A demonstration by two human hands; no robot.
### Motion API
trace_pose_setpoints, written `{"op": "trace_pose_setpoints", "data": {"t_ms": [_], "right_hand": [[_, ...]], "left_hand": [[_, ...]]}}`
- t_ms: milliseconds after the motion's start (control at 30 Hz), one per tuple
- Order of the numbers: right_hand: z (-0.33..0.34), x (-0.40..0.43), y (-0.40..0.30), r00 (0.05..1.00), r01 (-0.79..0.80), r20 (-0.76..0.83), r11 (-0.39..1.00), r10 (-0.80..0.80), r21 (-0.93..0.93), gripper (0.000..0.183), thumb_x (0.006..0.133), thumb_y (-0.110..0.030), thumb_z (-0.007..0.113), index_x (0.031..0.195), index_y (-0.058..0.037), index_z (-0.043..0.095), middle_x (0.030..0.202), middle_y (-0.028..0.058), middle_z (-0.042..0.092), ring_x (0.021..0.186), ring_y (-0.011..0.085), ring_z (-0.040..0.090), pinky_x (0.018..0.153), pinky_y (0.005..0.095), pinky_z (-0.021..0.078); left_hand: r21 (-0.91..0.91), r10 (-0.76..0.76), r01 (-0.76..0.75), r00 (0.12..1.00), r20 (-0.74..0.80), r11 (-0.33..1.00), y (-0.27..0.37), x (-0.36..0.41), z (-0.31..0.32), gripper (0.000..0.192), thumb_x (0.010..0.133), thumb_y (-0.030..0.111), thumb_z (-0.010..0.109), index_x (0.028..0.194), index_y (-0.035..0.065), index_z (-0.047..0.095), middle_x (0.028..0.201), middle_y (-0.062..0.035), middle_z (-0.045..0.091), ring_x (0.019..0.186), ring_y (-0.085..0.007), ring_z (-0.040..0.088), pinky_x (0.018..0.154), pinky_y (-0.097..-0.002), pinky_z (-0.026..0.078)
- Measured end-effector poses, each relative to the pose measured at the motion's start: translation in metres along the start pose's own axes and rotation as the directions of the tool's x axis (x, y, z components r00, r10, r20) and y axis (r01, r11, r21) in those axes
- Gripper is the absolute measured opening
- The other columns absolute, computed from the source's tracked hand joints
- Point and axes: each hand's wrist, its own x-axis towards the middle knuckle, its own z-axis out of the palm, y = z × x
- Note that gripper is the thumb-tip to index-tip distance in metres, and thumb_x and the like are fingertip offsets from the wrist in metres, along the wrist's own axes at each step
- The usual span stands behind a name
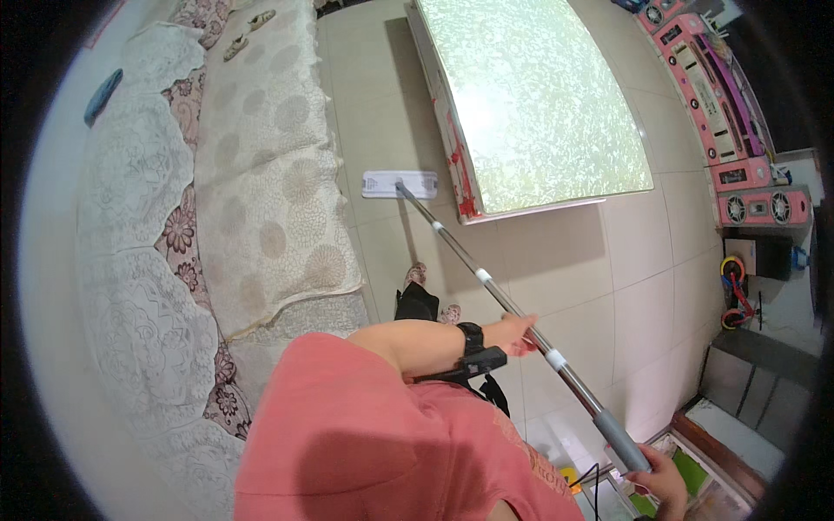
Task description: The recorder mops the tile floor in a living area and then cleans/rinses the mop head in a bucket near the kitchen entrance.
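A flat mop has a white rectangular head (378, 184), which lies on the tiled floor between the sofa and the table. Its metal pole (456, 246) runs down towards the lower right. My left hand (515, 334), with a black strap and device at the wrist, holds the pole around its middle. At the pole's end, my right hand (661, 478) is closed on the grey handle grip (622, 439).
A sofa with patterned covers (260, 195) lines the left side. The table with a shiny top (547, 117) stands ahead. Pink audio units (759, 207) and a small red scooter toy (736, 292) are at the right. A glass-fronted case (710, 449) is at lower right.
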Motion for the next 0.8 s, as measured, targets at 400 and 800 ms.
{"op": "trace_pose_setpoints", "data": {"t_ms": [400, 800], "right_hand": [[0.041, 0.004, -0.013, 0.976, 0.086, -0.173, 0.963, -0.133, -0.255, 0.06, 0.069, -0.014, 0.06, 0.122, -0.0039, 0.036, 0.074, 0.0022, 0.055, 0.048, 0.0089, 0.043, 0.041, 0.0222, 0.0346], [0.157, 0.12, -0.342, 0.915, 0.341, -0.109, 0.89, -0.388, -0.301, 0.053, 0.067, -0.006, 0.059, 0.115, 0.0006, 0.039, 0.096, 0.0144, 0.053, 0.09, 0.016, 0.05, 0.077, 0.0266, 0.04]], "left_hand": [[-0.003, 0.038, -0.038, 0.992, 0.124, 0.999, 0.071, 0.004, -0.025, 0.015, 0.079, 0.018, 0.051, 0.07, 0.007, 0.046, 0.068, -0.005, 0.05, 0.062, -0.0155, 0.052, 0.053, -0.0274, 0.043], [-0.054, 0.448, -0.455, 0.887, -0.111, 0.889, 0.382, -0.001, -0.175, 0.015, 0.078, 0.018, 0.048, 0.078, 0.0028, 0.05, 0.068, -0.0068, 0.053, 0.062, -0.017, 0.052, 0.055, -0.0308, 0.043]]}}
